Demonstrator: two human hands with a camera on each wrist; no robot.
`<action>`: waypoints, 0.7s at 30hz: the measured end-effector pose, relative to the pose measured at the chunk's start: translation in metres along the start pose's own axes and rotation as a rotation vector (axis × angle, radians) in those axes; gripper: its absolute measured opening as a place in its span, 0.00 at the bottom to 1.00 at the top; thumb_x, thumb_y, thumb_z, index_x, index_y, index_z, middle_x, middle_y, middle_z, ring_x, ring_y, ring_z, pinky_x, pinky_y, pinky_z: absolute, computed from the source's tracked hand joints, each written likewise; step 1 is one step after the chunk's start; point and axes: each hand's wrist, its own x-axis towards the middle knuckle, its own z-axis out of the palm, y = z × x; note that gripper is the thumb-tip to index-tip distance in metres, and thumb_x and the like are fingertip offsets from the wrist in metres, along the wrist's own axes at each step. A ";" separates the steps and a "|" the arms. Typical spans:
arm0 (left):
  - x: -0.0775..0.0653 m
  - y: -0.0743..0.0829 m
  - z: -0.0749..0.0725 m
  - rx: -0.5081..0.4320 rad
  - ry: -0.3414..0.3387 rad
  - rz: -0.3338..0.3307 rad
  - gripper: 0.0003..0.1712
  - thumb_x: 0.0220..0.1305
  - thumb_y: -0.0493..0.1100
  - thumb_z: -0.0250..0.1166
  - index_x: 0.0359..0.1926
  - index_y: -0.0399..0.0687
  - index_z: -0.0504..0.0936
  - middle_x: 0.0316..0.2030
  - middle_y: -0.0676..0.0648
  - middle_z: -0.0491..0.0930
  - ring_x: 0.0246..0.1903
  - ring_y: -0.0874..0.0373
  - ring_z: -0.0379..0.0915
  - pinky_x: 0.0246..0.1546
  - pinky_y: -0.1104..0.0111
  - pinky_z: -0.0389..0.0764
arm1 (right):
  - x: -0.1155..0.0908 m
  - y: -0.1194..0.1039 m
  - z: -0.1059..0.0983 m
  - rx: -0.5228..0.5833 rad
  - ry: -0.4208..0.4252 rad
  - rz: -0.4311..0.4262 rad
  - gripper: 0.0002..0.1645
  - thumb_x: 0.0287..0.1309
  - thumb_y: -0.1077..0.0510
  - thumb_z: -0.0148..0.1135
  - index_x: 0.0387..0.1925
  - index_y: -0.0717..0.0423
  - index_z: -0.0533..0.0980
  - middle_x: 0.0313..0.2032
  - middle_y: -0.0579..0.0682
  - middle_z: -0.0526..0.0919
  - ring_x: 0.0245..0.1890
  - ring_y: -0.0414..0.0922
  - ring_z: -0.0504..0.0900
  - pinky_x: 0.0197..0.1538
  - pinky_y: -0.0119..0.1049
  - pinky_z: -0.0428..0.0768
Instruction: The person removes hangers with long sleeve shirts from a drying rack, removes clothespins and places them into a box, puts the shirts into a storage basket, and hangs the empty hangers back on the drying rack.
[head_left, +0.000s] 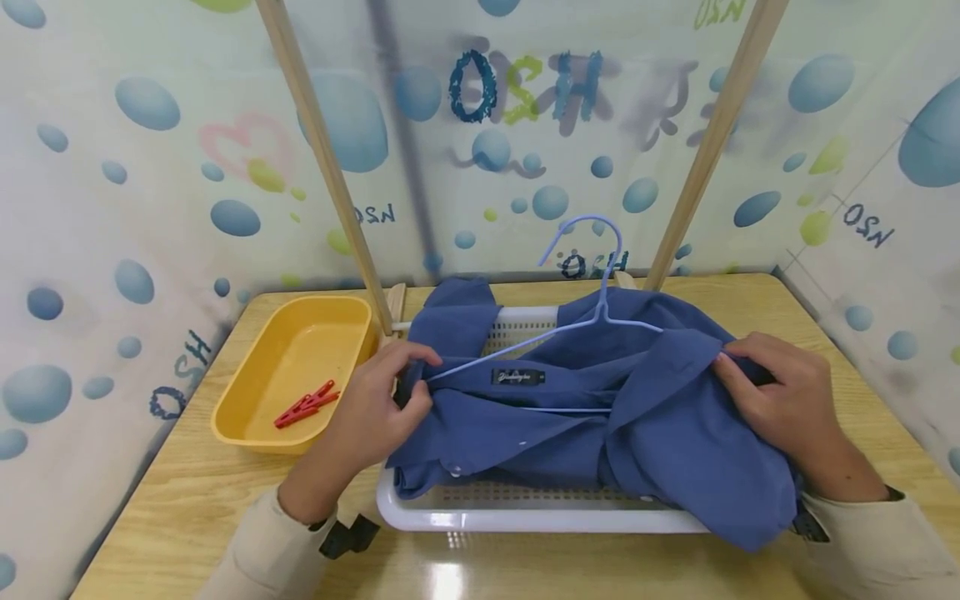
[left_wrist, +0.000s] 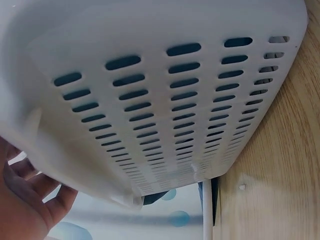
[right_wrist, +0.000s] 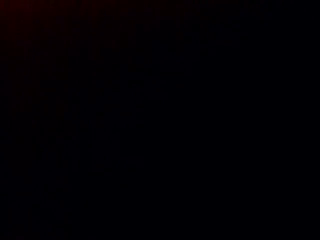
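A blue shirt (head_left: 675,417) lies spread over a white basket (head_left: 540,522), its collar label facing up. Inside its neck sits a light blue hanger (head_left: 602,312), hook upward, one arm running to the shirt's left shoulder and the other passing under the cloth on the right. My left hand (head_left: 375,408) pinches the left shoulder of the shirt by the hanger's end. With thumb and fingers my right hand (head_left: 787,396) grips the shirt at the right shoulder. In the left wrist view, the left hand (left_wrist: 30,200) shows beside the slotted basket wall (left_wrist: 185,107). The right wrist view is dark.
To the left stands a yellow tray (head_left: 300,312) with red clothespins (head_left: 307,406) in it. Two wooden poles, a left pole (head_left: 326,167) and a right pole (head_left: 712,150), rise behind the basket. A patterned wall closes off the wooden table (head_left: 172,492) at the back.
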 end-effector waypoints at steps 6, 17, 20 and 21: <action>-0.001 0.000 0.000 -0.009 -0.002 -0.019 0.14 0.60 0.32 0.59 0.46 0.48 0.80 0.39 0.50 0.79 0.28 0.61 0.67 0.27 0.70 0.72 | -0.001 0.002 0.000 0.008 -0.003 -0.017 0.32 0.66 0.41 0.58 0.25 0.67 0.81 0.22 0.60 0.81 0.34 0.17 0.71 0.45 0.12 0.67; -0.001 -0.002 0.000 -0.020 -0.011 -0.051 0.14 0.61 0.32 0.56 0.46 0.48 0.80 0.37 0.51 0.78 0.28 0.58 0.68 0.27 0.69 0.72 | -0.004 0.005 0.001 0.014 0.016 -0.034 0.32 0.66 0.41 0.58 0.23 0.66 0.81 0.21 0.59 0.80 0.31 0.20 0.72 0.43 0.13 0.67; 0.000 -0.002 0.000 -0.019 -0.013 -0.057 0.14 0.62 0.32 0.56 0.45 0.48 0.80 0.35 0.51 0.77 0.28 0.59 0.67 0.27 0.70 0.72 | -0.005 0.007 0.001 0.000 0.039 -0.036 0.35 0.66 0.38 0.57 0.22 0.66 0.80 0.20 0.59 0.80 0.30 0.22 0.72 0.43 0.13 0.68; 0.000 -0.002 0.000 -0.019 -0.015 -0.059 0.14 0.62 0.32 0.56 0.45 0.48 0.80 0.34 0.51 0.76 0.28 0.59 0.67 0.27 0.70 0.72 | -0.005 0.007 0.002 -0.006 0.045 -0.036 0.36 0.66 0.37 0.57 0.22 0.66 0.80 0.20 0.59 0.80 0.29 0.22 0.73 0.43 0.13 0.68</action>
